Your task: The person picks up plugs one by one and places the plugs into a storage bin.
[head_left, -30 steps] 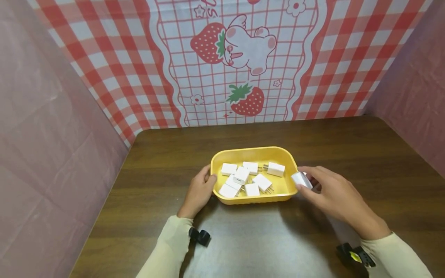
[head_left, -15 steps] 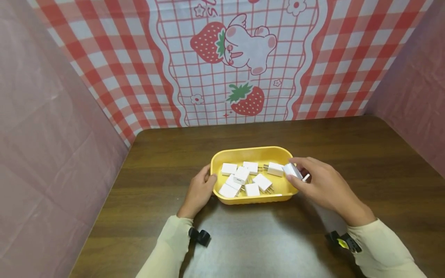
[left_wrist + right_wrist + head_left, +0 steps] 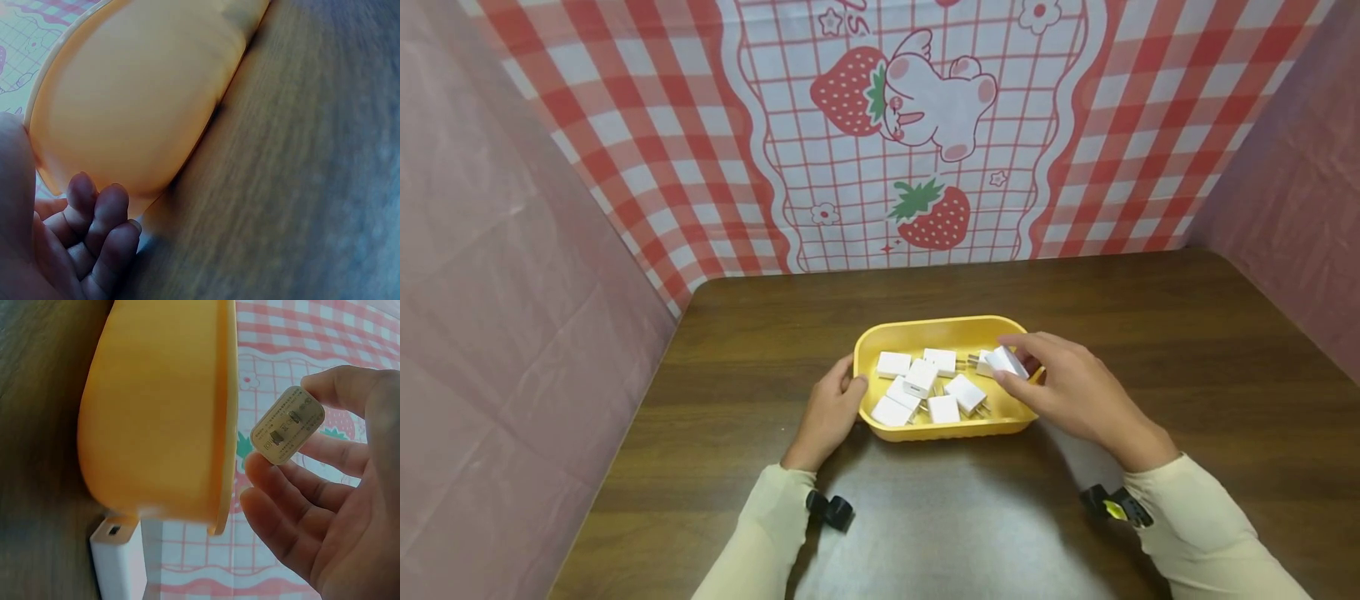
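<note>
A yellow plastic bin (image 3: 951, 430) stands on the table with several white plug-in chargers (image 3: 921, 378) lying loose in it. My left hand (image 3: 826, 415) holds the bin's left end, thumb at the rim and fingers against the outer wall, as the left wrist view shows. Over the right end of the bin, my right hand (image 3: 1078, 392) pinches another white charger (image 3: 1006, 363) between thumb and fingers. Its pronged face (image 3: 287, 425) with small print points at the right wrist camera. In the head view this charger partly covers one lying below it.
Beside the bin, a white block with a port slot (image 3: 119, 556) sits on the table in the right wrist view. The brown wooden table (image 3: 760, 333) ends at a red-checked strawberry cloth (image 3: 887, 233). Pink cloth walls (image 3: 535, 292) stand on both sides.
My right hand has moved left with the charger, from just outside the bin's right rim to over its inside. The left hand and the bin have stayed in place.
</note>
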